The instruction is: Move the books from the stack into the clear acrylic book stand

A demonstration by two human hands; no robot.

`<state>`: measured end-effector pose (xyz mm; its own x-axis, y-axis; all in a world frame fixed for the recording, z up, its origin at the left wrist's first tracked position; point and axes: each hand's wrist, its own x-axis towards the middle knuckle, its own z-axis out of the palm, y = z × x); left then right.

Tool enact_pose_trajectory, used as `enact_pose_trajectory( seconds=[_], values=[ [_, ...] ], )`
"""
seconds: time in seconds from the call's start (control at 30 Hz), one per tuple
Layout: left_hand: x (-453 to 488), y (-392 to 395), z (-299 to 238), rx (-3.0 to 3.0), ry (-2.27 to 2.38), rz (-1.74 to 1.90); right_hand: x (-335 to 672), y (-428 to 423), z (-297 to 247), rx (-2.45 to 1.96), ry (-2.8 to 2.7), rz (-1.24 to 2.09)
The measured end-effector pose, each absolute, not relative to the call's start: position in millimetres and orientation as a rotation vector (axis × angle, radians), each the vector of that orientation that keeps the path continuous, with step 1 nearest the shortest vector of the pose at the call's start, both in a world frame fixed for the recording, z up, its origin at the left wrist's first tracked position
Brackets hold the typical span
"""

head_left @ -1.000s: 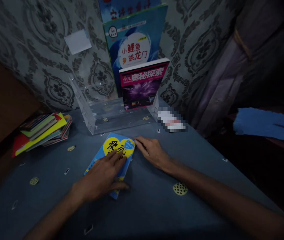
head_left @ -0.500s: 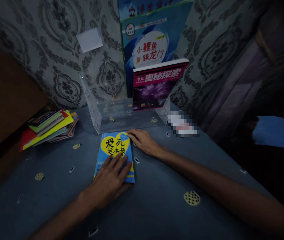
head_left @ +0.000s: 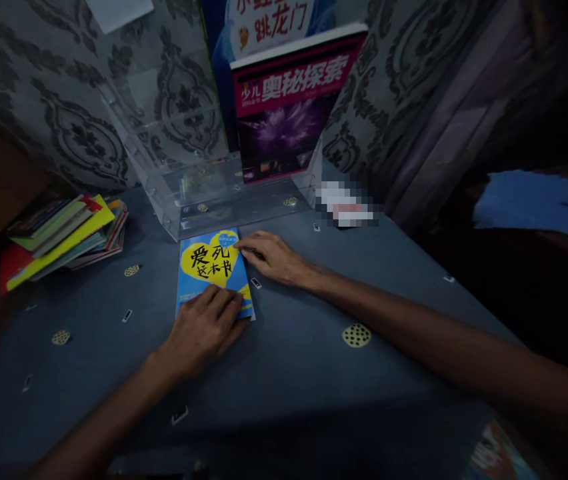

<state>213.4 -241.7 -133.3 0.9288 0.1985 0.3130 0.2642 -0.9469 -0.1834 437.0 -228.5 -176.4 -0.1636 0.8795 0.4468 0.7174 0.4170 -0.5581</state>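
Note:
A blue book [head_left: 191, 283] with a yellow heart on its cover lies on the table in front of the clear stand. My left hand [head_left: 201, 330] holds its lower end, fingers bent over the cover and thumb at the bottom edge. With fingertips and thumb close together, my right hand [head_left: 271, 257] pinches the book's upper right edge. A sliver of white shows under the cover at the lower right corner. The undersides of both hands are hidden.
Behind the book stands a clear acrylic rack [head_left: 164, 220] bearing a purple-and-black book [head_left: 284, 130]. A blue picture book [head_left: 224, 73] is behind that. Several books [head_left: 69, 237] form a pile at left. A blurred-out white item [head_left: 347, 207] lies right of the rack.
The camera view has tilted down and shifted. My left hand's fingers, spread flat on the cover before, are now bent closer together near the bottom edge. My right hand stays at the upper right edge.

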Motion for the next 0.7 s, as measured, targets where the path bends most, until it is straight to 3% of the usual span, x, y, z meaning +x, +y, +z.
enact_pose_trajectory(
  seconds=[0.5, 0.7],
  values=[
    [208, -242, -132, -2.929, -0.378, -0.352, 411, -301, -161, -1.250, -1.797, 0.475],
    [202, -240, -137, -2.988, -0.360, -0.394, 399, -322, -159, -1.120, -1.957, 0.308]
  ],
)
